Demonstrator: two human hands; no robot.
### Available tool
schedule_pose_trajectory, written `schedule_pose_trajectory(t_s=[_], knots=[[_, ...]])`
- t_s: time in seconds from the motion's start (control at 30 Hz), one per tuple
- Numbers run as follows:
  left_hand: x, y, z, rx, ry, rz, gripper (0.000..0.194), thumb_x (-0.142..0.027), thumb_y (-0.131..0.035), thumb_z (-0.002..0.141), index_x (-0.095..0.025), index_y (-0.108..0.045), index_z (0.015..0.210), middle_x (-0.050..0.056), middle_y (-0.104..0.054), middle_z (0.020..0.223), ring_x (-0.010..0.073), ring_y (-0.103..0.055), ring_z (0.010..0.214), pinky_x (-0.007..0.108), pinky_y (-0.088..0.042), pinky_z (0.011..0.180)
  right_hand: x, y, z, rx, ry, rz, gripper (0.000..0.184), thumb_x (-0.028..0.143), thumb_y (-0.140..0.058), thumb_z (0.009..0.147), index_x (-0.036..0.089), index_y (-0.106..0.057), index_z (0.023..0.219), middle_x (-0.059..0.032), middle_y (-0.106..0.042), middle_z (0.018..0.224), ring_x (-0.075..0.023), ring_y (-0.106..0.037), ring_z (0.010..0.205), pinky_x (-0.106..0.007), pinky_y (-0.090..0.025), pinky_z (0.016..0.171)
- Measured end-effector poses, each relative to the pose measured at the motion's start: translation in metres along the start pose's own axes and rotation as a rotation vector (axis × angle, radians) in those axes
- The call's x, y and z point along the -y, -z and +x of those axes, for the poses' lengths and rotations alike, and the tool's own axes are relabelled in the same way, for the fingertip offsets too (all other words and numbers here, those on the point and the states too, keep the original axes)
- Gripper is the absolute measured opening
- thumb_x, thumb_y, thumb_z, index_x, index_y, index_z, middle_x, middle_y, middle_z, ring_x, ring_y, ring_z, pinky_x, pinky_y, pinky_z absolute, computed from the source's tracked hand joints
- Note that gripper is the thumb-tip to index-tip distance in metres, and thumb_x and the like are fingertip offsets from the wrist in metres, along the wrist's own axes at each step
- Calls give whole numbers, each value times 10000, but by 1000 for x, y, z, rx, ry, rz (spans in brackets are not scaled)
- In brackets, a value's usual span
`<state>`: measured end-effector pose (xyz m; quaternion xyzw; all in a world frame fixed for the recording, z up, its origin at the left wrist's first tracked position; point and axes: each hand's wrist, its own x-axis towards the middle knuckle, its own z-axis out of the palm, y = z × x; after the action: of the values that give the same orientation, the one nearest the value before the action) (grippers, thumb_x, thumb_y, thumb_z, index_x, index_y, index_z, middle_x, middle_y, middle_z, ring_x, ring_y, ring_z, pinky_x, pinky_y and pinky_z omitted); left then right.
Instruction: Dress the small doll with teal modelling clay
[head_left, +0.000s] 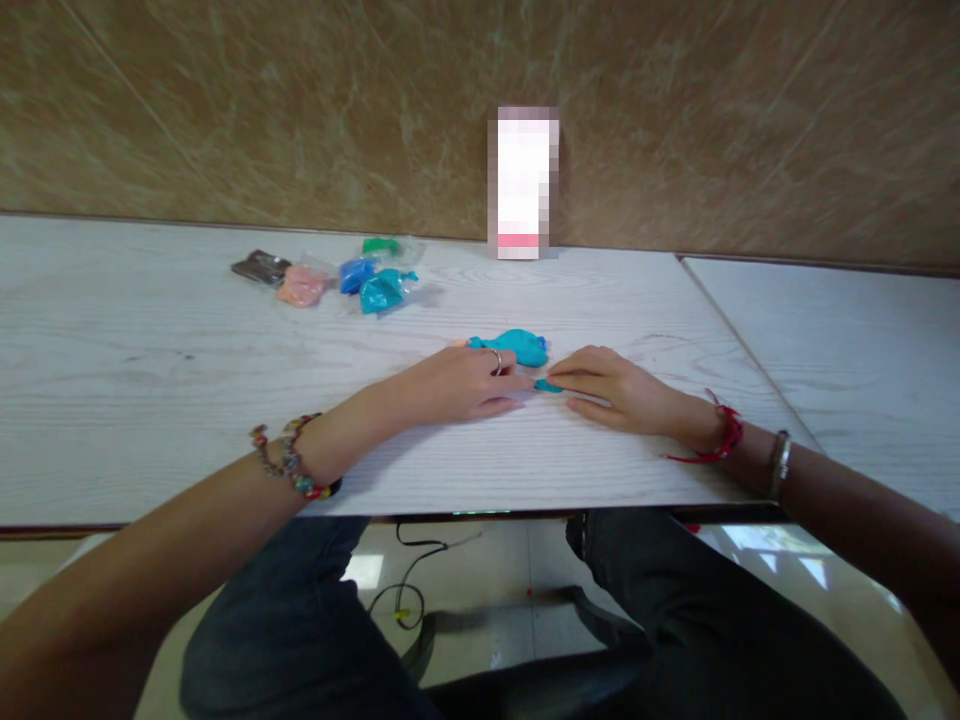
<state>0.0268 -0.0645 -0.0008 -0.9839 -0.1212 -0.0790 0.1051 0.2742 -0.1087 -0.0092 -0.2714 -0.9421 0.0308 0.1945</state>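
Observation:
A small piece of turquoise modelling clay (547,385) lies at the tabletop between my two hands. My right hand (619,388) has its fingertips on the piece, with the thumb a little apart from the other fingers. My left hand (469,385) comes in from the other side, its index finger stretched out to the piece's left end and its thumb apart below. Just behind my fingers sits a larger turquoise clay shape (521,346), rounded and narrowing to the left, with a darker blue bit at its right end. The left hand partly hides it.
Toward the back left lie clear bags of clay: brown (260,267), pink (303,286), green (381,246), blue (356,275) and turquoise (384,291). A blurred-out phone-like upright object (519,185) leans on the marbled wall (300,110). The white wood-grain table (150,400) has a seam at right.

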Motion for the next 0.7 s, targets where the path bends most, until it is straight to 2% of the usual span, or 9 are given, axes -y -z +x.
schedule_pose_trajectory(t_s=[0.27, 0.4, 0.57, 0.7], knots=[[0, -1, 0, 11, 11, -12, 308, -345, -366, 911, -220, -567, 1107, 58, -618, 929, 131, -574, 751, 243, -432, 637, 0, 0, -1, 13, -30, 12, 276, 242, -458, 868, 168, -612, 1084, -107, -616, 1079, -199, -548, 1007, -387, -451, 865], [1, -3, -1, -16, 12, -14, 317, -351, -369, 910, -227, -555, 1135, 60, -616, 944, 141, -578, 771, 251, -434, 641, -1, 4, -4, -25, -75, 61, 327, 261, -447, 880, 148, -560, 1165, -122, -593, 1116, -183, -542, 1017, -356, -454, 869], [1, -3, -1, -18, 6, -27, 314, -349, -380, 906, -225, -560, 1131, 59, -614, 919, 142, -579, 757, 256, -436, 642, -3, 5, -7, 60, -11, -49, 316, 275, -444, 878, 163, -576, 1141, -111, -611, 1109, -213, -537, 1026, -402, -445, 843], [0, -2, 0, -22, 14, -47, 310, -345, -378, 907, -225, -560, 1128, 61, -611, 945, 149, -583, 791, 255, -439, 647, -2, 7, -8, -16, -34, -19, 328, 272, -437, 879, 177, -557, 1170, -107, -608, 1087, -200, -550, 989, -389, -461, 833]])
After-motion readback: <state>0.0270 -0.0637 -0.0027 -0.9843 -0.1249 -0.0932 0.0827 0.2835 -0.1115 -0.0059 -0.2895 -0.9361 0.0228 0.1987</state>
